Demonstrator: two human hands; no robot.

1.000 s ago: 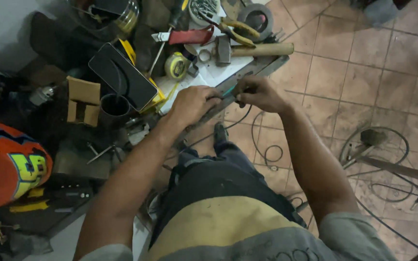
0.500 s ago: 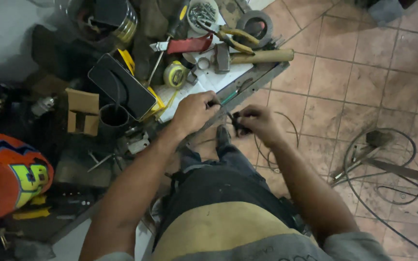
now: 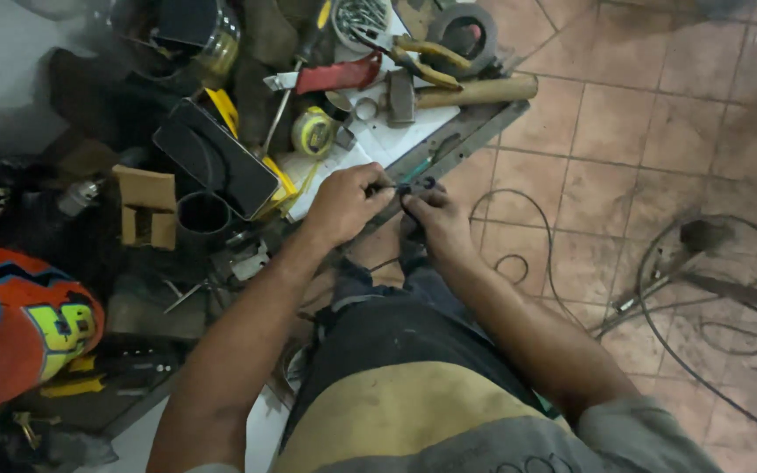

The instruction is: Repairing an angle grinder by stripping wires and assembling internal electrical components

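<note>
My left hand [image 3: 345, 203] and my right hand [image 3: 435, 219] meet over the near edge of a long grey metal bar [image 3: 475, 131] that lies on the tiled floor. The fingertips of both hands pinch a small dark part [image 3: 413, 187] with a thin wire end between them. A green-handled screwdriver [image 3: 422, 162] lies on the bar just beyond my fingers. What exactly the small part is stays too tiny to tell.
Tools crowd the upper left: yellow-handled pliers [image 3: 427, 52], a wooden handle [image 3: 475, 90], a roll of black tape [image 3: 462, 31], a yellow tape measure [image 3: 313, 131], a black phone-like slab [image 3: 216, 158]. Thin cables [image 3: 519, 228] loop across the tiles on the right. An orange helmet [image 3: 19, 324] sits at left.
Both hands have drawn back from the middle of the bar toward my knees, closing together on the small part. The view has tilted slightly, so the tools sit higher in frame.
</note>
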